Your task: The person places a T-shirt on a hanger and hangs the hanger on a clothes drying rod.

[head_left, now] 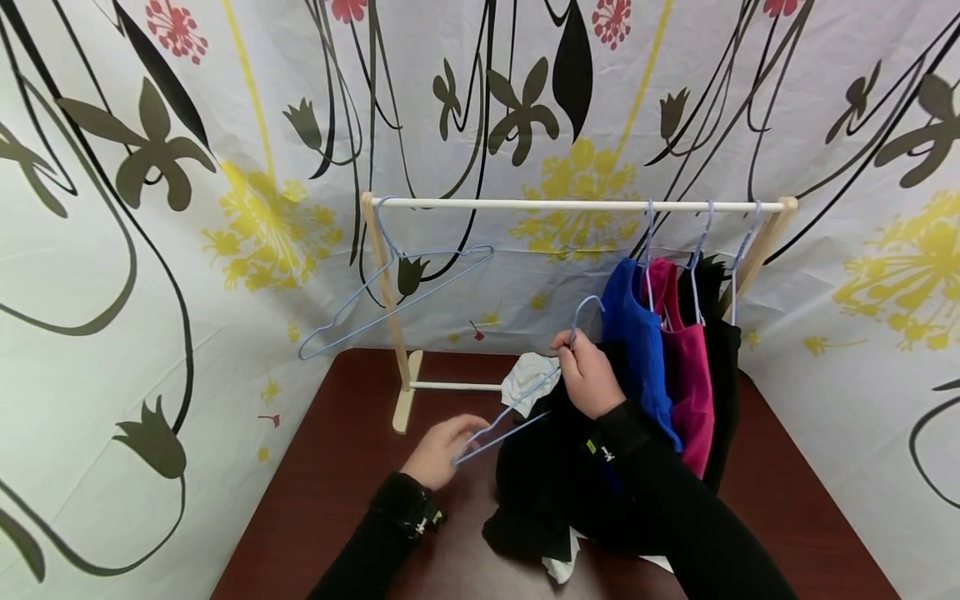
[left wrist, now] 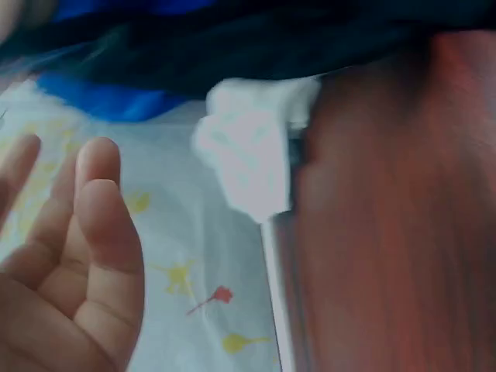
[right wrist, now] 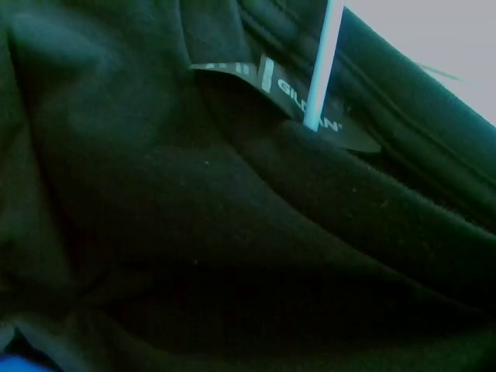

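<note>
My right hand (head_left: 590,377) grips a light blue wire hanger (head_left: 501,437) at the neck just below its hook. A black T-shirt (head_left: 534,479) hangs about the hanger's right half and trails down to the table. In the right wrist view, the hanger's wire (right wrist: 324,70) passes into the neck opening beside a printed collar label (right wrist: 291,97). At the hanger's bare left end is my left hand (head_left: 442,452), its fingers loosely bent. The left wrist view shows those fingers (left wrist: 108,232) apart with nothing between them.
A garment rack's white rail (head_left: 517,204) carries a bare hanger (head_left: 431,304) at left. At right hang a blue top (head_left: 633,333), a pink top (head_left: 690,375) and a black garment (head_left: 723,367). White cloth (head_left: 528,375) lies on the lower bar, above the brown table (head_left: 315,483).
</note>
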Available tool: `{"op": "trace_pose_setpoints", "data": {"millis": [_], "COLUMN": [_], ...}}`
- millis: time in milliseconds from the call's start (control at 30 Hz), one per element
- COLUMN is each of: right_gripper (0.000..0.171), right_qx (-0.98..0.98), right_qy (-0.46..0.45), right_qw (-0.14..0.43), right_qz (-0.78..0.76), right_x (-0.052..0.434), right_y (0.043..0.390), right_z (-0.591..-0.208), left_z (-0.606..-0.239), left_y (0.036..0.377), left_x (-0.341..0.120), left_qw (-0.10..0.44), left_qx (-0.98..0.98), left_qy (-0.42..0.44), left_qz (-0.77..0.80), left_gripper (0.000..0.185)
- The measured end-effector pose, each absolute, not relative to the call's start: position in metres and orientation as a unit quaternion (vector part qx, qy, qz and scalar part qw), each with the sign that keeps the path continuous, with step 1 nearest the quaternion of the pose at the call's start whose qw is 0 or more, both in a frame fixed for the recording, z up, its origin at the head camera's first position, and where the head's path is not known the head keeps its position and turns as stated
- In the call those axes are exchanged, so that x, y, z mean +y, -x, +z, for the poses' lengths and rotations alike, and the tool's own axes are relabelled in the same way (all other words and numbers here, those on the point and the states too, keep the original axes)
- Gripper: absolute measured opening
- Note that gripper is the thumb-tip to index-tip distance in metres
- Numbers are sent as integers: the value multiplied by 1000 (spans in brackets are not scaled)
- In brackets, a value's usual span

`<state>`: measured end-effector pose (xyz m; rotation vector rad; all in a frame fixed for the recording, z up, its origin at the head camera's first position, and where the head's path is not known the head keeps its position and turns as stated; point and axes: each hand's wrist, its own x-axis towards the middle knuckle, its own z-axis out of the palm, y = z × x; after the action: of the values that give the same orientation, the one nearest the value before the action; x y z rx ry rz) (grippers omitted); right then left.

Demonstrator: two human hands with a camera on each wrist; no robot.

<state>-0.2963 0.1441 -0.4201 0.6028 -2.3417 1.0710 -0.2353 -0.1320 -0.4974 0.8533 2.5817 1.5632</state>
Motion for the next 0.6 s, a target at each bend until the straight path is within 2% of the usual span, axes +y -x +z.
{"op": "trace_pose_setpoints", "data": {"millis": [133,300,433,600], "right_gripper": [14,14,14,13], "right_qx": [-855,-849,-844,-845], "right_qy": [-212,-211,-207,-202], "right_qw": [240,249,258,268], "right_qz": [407,416,423,417], "right_x": [144,144,146,149], "right_y": [293,294,294,295], "right_z": [-420,-419,-418,-417], "left_z": [-508,-509,-508,-508], "left_y": [228,226,229,232], "left_x": [-113,-95,-87,-88], "left_qw": [-48,-81,-115,-131], "left_qx": [847,885,910,926], "left_qy": [-309,-287,-278,-250], "left_qz": [431,357,287,249], "left_gripper": [35,43,33,15]}}
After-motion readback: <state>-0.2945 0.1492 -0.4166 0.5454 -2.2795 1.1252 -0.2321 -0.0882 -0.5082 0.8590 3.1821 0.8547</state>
